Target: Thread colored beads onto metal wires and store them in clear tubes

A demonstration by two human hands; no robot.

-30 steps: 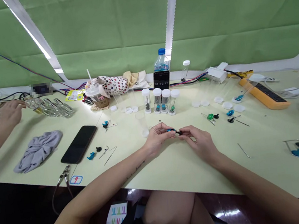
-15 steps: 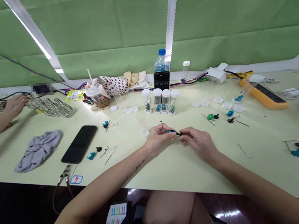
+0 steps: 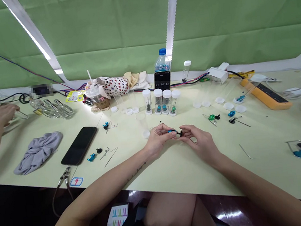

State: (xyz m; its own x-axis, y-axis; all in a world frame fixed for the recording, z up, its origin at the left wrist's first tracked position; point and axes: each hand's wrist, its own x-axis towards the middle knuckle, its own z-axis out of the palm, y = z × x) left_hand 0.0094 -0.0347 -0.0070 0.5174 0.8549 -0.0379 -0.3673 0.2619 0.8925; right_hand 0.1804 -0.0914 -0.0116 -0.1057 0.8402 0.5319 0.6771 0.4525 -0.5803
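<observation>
Over the middle of the table, my left hand [image 3: 160, 137] pinches a small blue plastic part [image 3: 171, 131] between thumb and fingers. A black knob-like piece [image 3: 179, 134] sticks out of its right side. The thumb and fingers of my right hand [image 3: 201, 141] are around this black end, slightly spread; their exact contact is hard to make out. A thin metal wire shows by my left fingers. Just behind my left hand stands a clear tube [image 3: 142, 123] on a white cap.
Several capped tubes [image 3: 162, 102] stand before a phone timer [image 3: 162, 82] and a bottle [image 3: 162, 61]. Loose blue, green and black parts with wires lie left and right. A dark phone [image 3: 79, 145], a grey cloth [image 3: 38, 152] and an orange power strip [image 3: 269, 95] lie around. Another person's hand [image 3: 2, 113] is far left.
My right thumb and index finger have spread a little around the black piece. My left hand stays nearly in place. The other person's hand has moved left, away from the glass bottles.
</observation>
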